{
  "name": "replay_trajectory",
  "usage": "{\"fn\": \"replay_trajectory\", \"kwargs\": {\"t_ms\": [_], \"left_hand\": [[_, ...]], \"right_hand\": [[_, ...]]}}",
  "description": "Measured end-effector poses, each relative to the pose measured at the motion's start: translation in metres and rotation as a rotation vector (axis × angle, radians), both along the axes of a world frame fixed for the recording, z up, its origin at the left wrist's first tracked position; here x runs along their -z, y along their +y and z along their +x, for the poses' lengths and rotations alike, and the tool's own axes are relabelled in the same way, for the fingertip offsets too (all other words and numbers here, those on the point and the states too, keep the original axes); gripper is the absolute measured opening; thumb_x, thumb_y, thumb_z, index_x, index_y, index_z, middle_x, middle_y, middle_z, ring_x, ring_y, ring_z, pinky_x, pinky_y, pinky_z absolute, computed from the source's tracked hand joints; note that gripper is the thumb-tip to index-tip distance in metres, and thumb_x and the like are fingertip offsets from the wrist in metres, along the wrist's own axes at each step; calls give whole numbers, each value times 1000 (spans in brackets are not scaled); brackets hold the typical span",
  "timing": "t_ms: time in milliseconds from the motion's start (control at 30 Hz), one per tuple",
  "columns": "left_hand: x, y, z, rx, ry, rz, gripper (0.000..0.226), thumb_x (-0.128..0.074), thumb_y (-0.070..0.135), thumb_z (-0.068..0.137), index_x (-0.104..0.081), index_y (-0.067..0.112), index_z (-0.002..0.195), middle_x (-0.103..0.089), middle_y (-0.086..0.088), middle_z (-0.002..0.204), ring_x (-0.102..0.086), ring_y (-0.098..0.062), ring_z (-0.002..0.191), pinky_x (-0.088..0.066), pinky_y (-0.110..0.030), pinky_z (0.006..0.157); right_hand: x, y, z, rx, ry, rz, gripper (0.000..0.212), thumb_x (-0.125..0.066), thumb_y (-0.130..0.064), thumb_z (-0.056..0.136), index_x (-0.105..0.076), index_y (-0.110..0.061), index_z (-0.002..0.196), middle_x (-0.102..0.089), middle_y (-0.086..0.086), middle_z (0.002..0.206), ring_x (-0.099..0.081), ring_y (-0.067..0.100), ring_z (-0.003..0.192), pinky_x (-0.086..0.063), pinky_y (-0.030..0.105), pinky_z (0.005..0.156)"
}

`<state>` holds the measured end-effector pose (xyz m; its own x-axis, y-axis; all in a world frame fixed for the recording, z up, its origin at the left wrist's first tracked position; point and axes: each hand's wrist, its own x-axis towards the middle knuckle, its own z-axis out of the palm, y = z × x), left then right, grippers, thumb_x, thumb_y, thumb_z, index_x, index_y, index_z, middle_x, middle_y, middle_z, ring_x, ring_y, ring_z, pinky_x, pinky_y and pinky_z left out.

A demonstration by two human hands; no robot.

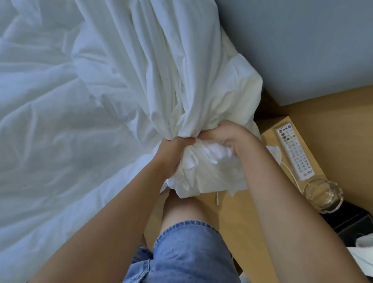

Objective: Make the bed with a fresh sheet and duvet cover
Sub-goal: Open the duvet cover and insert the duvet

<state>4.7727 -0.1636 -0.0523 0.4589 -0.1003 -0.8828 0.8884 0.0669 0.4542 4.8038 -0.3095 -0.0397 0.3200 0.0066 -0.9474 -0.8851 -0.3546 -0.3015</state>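
Gripping duvet cover (201, 163) corner, left hand (176, 153) and right hand (222, 134); loose fabric swing could knock glass (323, 196) at 4 o'clock off table (231, 219).

Both bare forearms reach forward and converge over the bed's near edge. The left hand (173, 154) comes in from the lower left, its fingers curled tight round the neck of a bunched white fabric (204, 164). The right hand (223, 135) grips the same bundle from the other side, wrist turned inward, fingers sunk in the folds. The hands are too close together to tell if they touch. Below them a bare knee (181, 208) is raised.
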Motion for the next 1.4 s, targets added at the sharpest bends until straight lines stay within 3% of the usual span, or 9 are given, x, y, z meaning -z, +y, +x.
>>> {"fn": "replay_trajectory", "kwargs": {"t_ms": [67, 167, 333, 633, 767, 833, 967, 1200, 1400], "left_hand": [[1, -1, -2, -29, -23, 35, 46, -73, 24, 62, -63, 17, 106, -72, -2, 97, -68, -21, 93, -54, -37, 82], [-4, -2, -2, -48, -46, 82, 39, -79, 23, 70, -63, 20, 104, -71, -1, 100, -67, -19, 94, -53, -32, 79], [-18, 28, -2, -38, -133, 131, 48, -81, 22, 64, -59, 21, 107, -68, 3, 102, -65, -14, 91, -52, -28, 75], [-6, 147, -44, 46, -157, 741, 70, -82, 35, 60, -60, 10, 121, -64, -5, 113, -60, -28, 106, -47, -35, 80], [-4, 114, -41, 201, -119, 840, 101, -78, 40, 63, -25, 13, 143, -41, -8, 138, -42, -30, 127, -40, -42, 98], [-17, 93, -39, 313, -271, 979, 108, -73, 42, 69, -5, 19, 150, -20, -11, 151, -19, -30, 140, -18, -44, 114], [-51, 42, -12, 669, -883, 879, 89, -42, 68, 76, -16, 26, 151, -15, -9, 157, -5, -30, 145, -4, -43, 116], [-21, -7, 77, 1095, -665, 889, 28, -41, 31, 97, -55, 10, 109, -58, -14, 119, -53, -33, 111, -36, -32, 78], [-3, 11, 73, 859, -658, 1043, 35, -34, 30, 101, -53, 3, 111, -60, -18, 113, -55, -35, 105, -39, -36, 79]], "right_hand": [[9, 15, -7, 17, -120, -87, 17, -64, -22, 88, -62, -9, 99, -63, 7, 107, -59, 25, 104, -48, 36, 91], [10, 29, -24, 84, -283, -168, 22, -51, -27, 94, -62, -12, 105, -64, 4, 101, -60, 23, 99, -50, 34, 86], [-18, 13, -28, 499, -371, 34, 12, -71, -31, 82, -61, -26, 85, -67, -9, 90, -63, 6, 85, -50, 19, 71], [-18, -3, -55, 599, -319, 176, 19, -71, -13, 81, -65, -18, 99, -70, 1, 97, -68, 12, 84, -56, 22, 61], [-18, 1, -60, 516, -341, 118, 25, -73, -23, 81, -66, -17, 104, -70, -1, 103, -67, 11, 93, -54, 20, 66], [-21, 4, -65, 473, -324, 111, 17, -73, -24, 80, -67, -19, 95, -71, -3, 96, -68, 12, 89, -54, 20, 66], [-34, 19, -74, 294, -379, 118, 27, -78, -30, 74, -68, -22, 97, -73, -5, 94, -69, 14, 93, -55, 33, 81], [-36, 27, -109, 328, -403, 65, 24, -77, -30, 76, -68, -23, 97, -72, -7, 95, -67, 10, 92, -55, 31, 80], [-21, 15, -103, 321, -310, 65, 27, -75, -35, 77, -67, -20, 98, -72, -3, 95, -69, 16, 90, -56, 36, 81]]}}
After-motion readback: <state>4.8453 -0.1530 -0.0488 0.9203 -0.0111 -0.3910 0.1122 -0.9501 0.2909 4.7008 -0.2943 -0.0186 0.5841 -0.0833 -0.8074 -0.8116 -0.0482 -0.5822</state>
